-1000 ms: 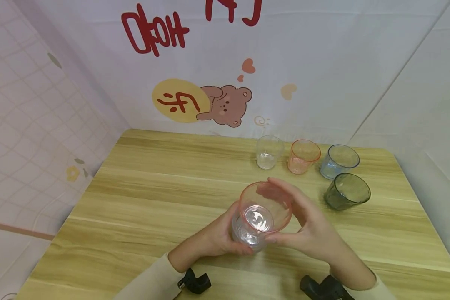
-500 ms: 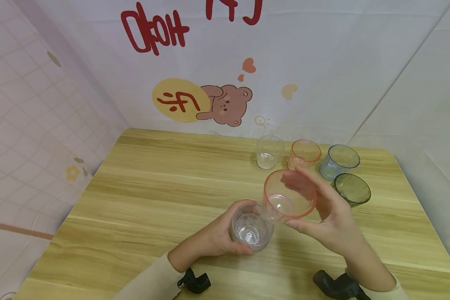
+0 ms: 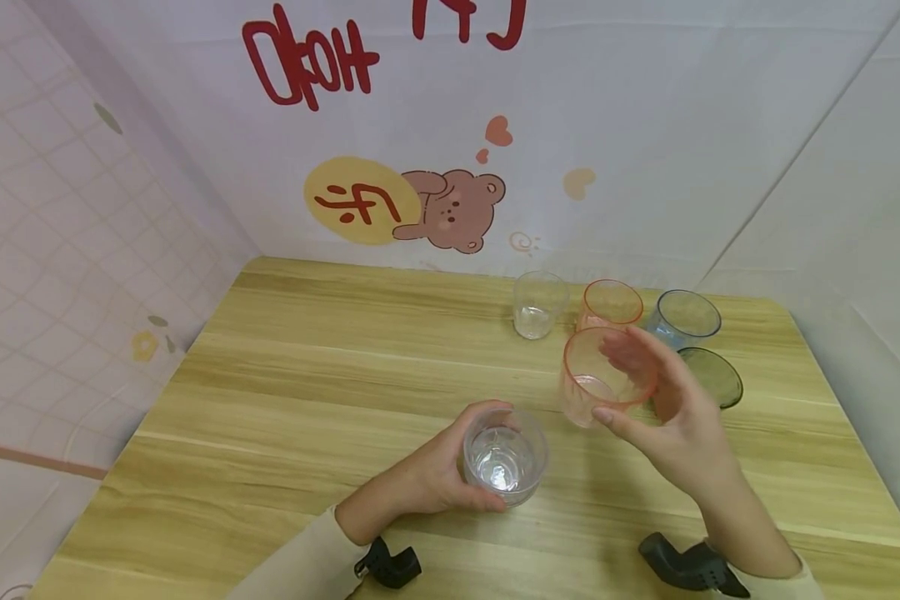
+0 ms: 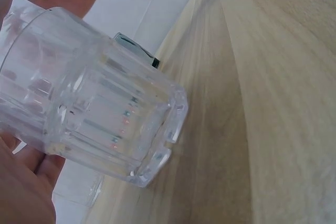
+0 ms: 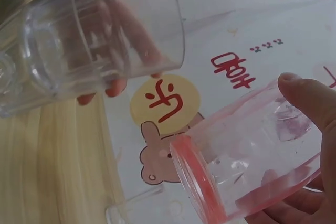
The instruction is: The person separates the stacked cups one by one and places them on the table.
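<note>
My left hand (image 3: 444,468) grips a clear plastic cup (image 3: 504,460) upright near the front middle of the table. In the left wrist view its ribbed wall and notched base (image 4: 152,153) show, with a line around it partway up; whether a second clear cup is nested there I cannot tell. To the right, my right hand (image 3: 686,437) holds a pink-tinted cup (image 3: 583,407) by its side, thumb in front and fingers behind. That cup hangs apart from the clear one. The right wrist view shows the pink cup's thick base (image 5: 197,179).
Along the back right stand a clear cup (image 3: 534,321), an orange-rimmed cup (image 3: 592,315) and a blue cup (image 3: 671,333). A dark green cup (image 3: 720,383) sits in front of the blue one, partly behind my right hand. White printed cloth (image 3: 630,100) borders the wooden table (image 3: 285,400).
My right hand has lifted the pink cup off the clear cup's top and carried it right and back, now partly covering the green cup. My left hand stays put.
</note>
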Available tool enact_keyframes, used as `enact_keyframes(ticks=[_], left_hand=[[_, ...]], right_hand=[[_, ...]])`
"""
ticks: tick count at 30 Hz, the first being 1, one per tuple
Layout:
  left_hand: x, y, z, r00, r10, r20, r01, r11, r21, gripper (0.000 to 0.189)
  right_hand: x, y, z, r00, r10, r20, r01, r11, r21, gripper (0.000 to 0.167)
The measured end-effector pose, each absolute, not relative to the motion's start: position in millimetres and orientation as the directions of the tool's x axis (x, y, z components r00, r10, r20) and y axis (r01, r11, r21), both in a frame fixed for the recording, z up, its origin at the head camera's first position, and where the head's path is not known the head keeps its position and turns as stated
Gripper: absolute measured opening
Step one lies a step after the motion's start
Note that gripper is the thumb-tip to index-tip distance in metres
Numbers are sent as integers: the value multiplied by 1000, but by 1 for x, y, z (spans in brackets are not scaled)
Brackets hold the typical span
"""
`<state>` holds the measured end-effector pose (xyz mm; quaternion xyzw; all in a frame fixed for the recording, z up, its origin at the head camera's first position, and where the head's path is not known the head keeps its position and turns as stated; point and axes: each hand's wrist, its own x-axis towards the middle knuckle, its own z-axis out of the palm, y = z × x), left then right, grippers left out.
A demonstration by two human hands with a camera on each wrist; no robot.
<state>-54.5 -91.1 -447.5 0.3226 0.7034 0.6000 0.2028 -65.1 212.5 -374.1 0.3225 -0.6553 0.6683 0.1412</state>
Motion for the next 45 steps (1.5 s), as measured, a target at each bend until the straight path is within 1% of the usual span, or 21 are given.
enact_keyframes(ticks=[4, 6, 11, 17, 21, 24, 28, 31, 36, 45], left_hand=[[-54, -91, -448, -710, 696, 108, 214, 66, 975, 106], [-54, -91, -448, -711, 694, 112, 215, 62, 975, 106], [-55, -90, -449, -712, 692, 122, 223, 59, 973, 107], [-54, -90, -447, -714, 692, 110, 208, 60, 976, 106], [-54, -90, -446, -710, 694, 121, 214, 49, 976, 107], [-53, -90, -445, -710, 693, 125, 218, 48, 975, 107], [-54, -90, -446, -713, 692, 112, 210, 58, 976, 107], [-54, -91, -448, -714, 693, 103, 204, 65, 977, 107], [-54, -91, -449, -712, 696, 94, 200, 73, 977, 108], [-54, -90, -448, -720, 690, 75, 184, 86, 979, 107]], right_hand=[[-64, 215, -377, -823, -191, 535, -543, -12, -839, 95], [-64, 216, -380, -847, -172, 503, -512, 13, -859, 97], [-67, 219, -392, -865, -128, 485, -492, 31, -870, 94], [-70, 225, -408, -908, -59, 414, -418, 135, -898, 94], [-72, 226, -415, -929, -28, 368, -364, 222, -904, 92], [-73, 227, -418, -950, -7, 314, -298, 330, -896, 88], [-74, 229, -421, -968, 8, 252, -228, 400, -888, 85], [-76, 230, -422, -973, 14, 228, -202, 419, -885, 84], [-78, 232, -424, -980, 23, 196, -166, 443, -881, 89], [-85, 231, -432, -988, 54, 143, -105, 442, -891, 94]])
